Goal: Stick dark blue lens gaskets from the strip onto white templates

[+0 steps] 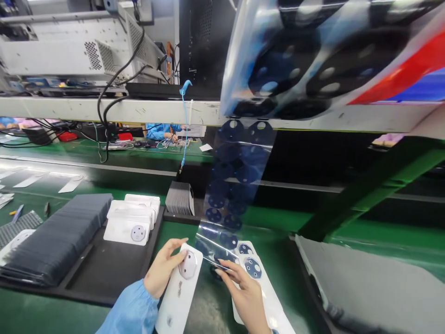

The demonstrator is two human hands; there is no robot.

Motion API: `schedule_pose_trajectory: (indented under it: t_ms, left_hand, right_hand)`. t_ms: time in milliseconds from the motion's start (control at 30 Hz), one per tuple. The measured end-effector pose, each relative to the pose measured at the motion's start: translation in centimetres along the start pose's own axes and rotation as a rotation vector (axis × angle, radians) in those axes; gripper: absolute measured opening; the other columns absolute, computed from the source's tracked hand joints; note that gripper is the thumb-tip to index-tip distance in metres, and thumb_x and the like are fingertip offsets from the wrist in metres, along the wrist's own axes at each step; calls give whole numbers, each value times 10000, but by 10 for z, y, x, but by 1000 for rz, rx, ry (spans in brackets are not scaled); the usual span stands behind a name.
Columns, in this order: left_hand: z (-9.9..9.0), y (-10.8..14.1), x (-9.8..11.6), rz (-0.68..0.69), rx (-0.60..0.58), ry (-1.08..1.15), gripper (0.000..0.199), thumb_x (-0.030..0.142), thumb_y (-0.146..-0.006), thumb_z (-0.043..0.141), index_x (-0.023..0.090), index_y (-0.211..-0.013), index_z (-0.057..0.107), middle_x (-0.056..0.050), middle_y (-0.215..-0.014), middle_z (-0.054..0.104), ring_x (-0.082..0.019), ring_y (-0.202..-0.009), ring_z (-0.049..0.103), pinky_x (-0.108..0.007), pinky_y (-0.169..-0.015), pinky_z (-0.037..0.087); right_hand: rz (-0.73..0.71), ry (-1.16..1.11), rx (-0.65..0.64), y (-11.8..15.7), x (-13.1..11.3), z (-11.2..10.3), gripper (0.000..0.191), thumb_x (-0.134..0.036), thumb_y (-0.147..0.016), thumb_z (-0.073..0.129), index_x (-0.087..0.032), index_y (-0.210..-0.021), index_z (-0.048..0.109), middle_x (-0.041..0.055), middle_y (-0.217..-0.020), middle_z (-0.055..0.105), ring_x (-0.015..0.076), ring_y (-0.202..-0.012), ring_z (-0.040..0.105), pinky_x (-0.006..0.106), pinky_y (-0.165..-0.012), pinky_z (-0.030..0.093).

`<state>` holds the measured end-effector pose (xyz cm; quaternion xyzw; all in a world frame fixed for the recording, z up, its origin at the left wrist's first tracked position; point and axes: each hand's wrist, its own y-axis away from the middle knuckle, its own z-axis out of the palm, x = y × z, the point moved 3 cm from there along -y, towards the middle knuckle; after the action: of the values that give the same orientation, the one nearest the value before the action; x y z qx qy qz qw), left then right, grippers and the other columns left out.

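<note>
White backing card [179, 290], no legible writing, pinched by left hand [163, 271]; right hand [243, 290] pinches clear film strip [222, 218].

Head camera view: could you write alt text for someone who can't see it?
A person's left hand holds a white phone back cover over a green workbench, while the right hand pinches a clear film strip of dark blue round stickers that rises towards the camera. To the left, a black tray holds stacked white covers.

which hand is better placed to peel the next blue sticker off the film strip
Right, probably. The right hand already has its fingertips on the film strip, while the left hand holds the white cover.
</note>
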<state>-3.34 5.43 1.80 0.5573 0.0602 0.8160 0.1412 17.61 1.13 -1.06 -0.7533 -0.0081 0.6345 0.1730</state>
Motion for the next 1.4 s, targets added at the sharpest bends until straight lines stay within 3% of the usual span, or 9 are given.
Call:
schedule_pose_trajectory:
  t_ms: [100,167,333,633,700,833,967,1167,1400]
  left_hand:
    - [9,1,-9,-139,-194,47,312,307,-627,871,153,-858,730,-87,-973,741,-120,-745,659,-189,-684,502]
    - [12,1,-14,-195,-248,68,355,282,-614,881,124,-903,749,-106,-915,752,-125,-726,668,-195,-695,511]
    - [12,-2,-19,-160,-166,130,391,255,-588,895,136,-937,765,-112,-944,769,-127,-703,681,-196,-675,528]
    - [11,-4,-22,-136,-129,123,421,279,-618,879,153,-1001,758,-103,-939,773,-120,-712,678,-179,-663,518]
    - [10,-5,-24,-121,-123,114,426,277,-617,878,156,-1008,757,-100,-939,770,-130,-746,680,-190,-697,520]
    - [12,-4,-27,-124,-136,82,441,287,-597,884,147,-996,758,-113,-955,764,-152,-755,683,-224,-717,523]
    - [13,-3,-30,-141,-144,53,469,305,-576,892,145,-996,757,-111,-921,763,-164,-743,684,-236,-708,516]
    - [15,-3,-29,-122,-155,43,439,296,-600,877,141,-993,756,-123,-951,765,-184,-773,690,-252,-737,509]
    - [16,-4,-26,-143,-84,120,437,296,-598,887,132,-981,756,-78,-776,766,-132,-637,668,-208,-626,509]
  right_hand:
    - [8,-82,-10,-1,-3,0,217,-382,-785,729,-195,-896,729,72,-854,773,248,-759,751,294,-715,631]
    - [26,-101,-51,-1,-2,1,227,-376,-788,731,-197,-927,729,71,-872,772,249,-788,749,298,-726,631]
    - [10,2,-157,-2,-1,3,321,-371,-780,746,-235,-1068,714,50,-945,767,244,-829,742,310,-750,624]
    - [-204,189,-159,-3,-6,2,169,-357,-894,607,-230,-911,718,53,-873,742,217,-778,704,306,-724,588]
    - [-195,184,-136,-2,-3,2,168,-358,-897,601,-225,-903,704,57,-881,732,219,-809,701,301,-725,585]
    - [-96,124,-98,-1,2,3,337,-365,-872,640,-229,-1180,623,69,-1060,725,217,-881,713,307,-780,595]
    - [-48,61,-142,-1,1,4,261,-420,-870,638,-214,-1024,689,63,-949,757,227,-813,740,314,-760,617]
    - [-184,107,-131,-1,-2,1,250,-405,-916,568,-225,-921,742,51,-861,775,230,-757,750,325,-722,633]
    - [-411,291,-189,2,-6,-1,259,-231,-928,544,-260,-1109,727,44,-843,772,206,-695,718,321,-649,590]
